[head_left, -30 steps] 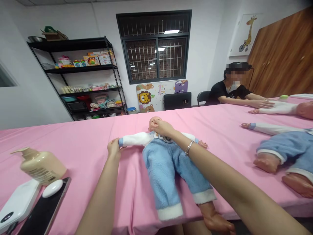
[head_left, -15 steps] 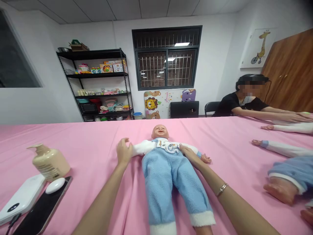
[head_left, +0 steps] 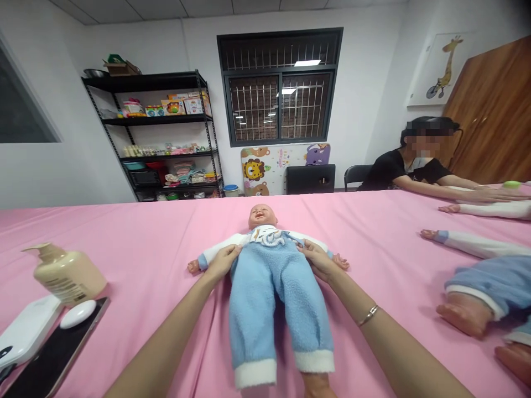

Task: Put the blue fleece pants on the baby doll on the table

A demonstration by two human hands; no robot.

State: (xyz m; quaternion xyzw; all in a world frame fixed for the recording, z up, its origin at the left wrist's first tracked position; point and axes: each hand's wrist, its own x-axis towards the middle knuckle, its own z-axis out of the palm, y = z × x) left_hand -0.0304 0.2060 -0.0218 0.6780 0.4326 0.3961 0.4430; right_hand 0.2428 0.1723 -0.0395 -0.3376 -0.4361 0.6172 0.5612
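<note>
A baby doll (head_left: 262, 216) lies on its back, head away from me, in a white top and fuzzy blue trousers (head_left: 253, 298) with white cuffs. My left hand (head_left: 225, 260) is closed in a pinch at the trousers' upper left edge, beside the doll's sleeve. On the opposite side my right hand (head_left: 318, 261) pinches the blue cloth near the waist and draws it slightly outward. My fingertips are partly hidden by the cloth. A ruffled white front with a printed face (head_left: 265, 236) shows between my hands. Both doll arms stretch out sideways.
On the pink-covered table (head_left: 157, 243) at left stand a pump bottle (head_left: 70, 276), a white power bank (head_left: 31, 329), a phone (head_left: 62, 354) and a white oval case (head_left: 78, 314). At right lies another doll (head_left: 489, 287); beyond it a person (head_left: 394, 166) sits, arms on the table.
My left hand has moved from the doll's sleeve to the side of the trousers and closed there, uncovering the doll's hand. My right hand keeps to the waist. The view has shifted slightly.
</note>
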